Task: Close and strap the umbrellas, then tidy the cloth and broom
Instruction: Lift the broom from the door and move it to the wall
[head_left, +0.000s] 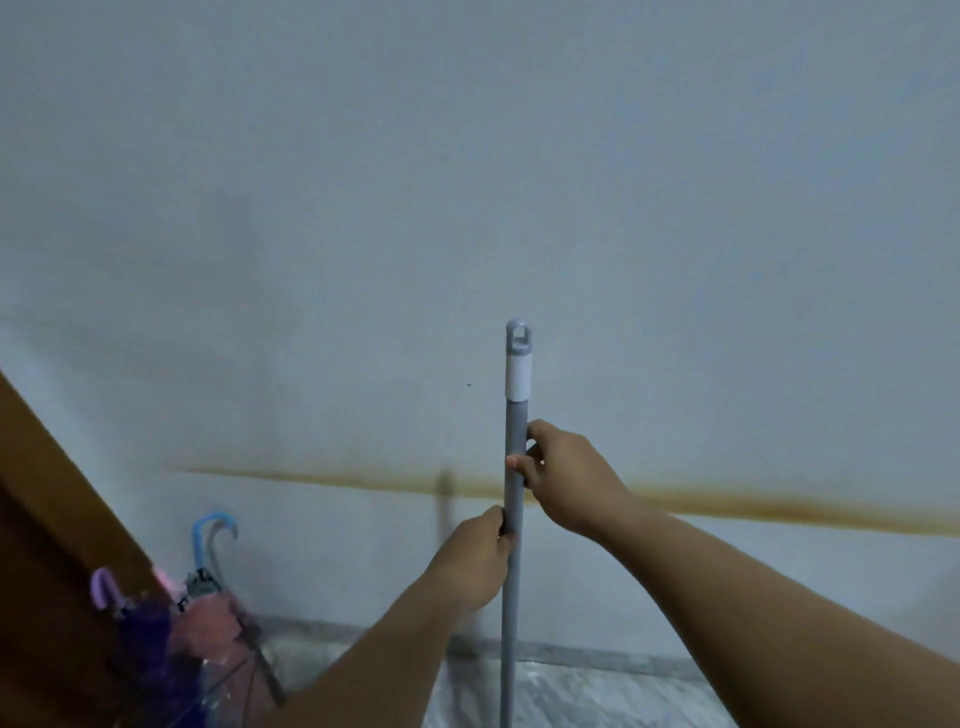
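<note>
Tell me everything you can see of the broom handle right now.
The broom handle is a straight grey pole, metal or plastic by its look, standing nearly upright before the pale wall. Its top carries a white sleeve and a grey cap with a hanging hole. The right hand grips it just below the sleeve; the left hand grips it lower, from the other side. The pole runs out of the bottom of the picture, so the broom's head is not visible.

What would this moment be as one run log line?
step: broom | left hand: grips grey broom pole | right hand: grips pole above | closed umbrellas: by wall
</note>
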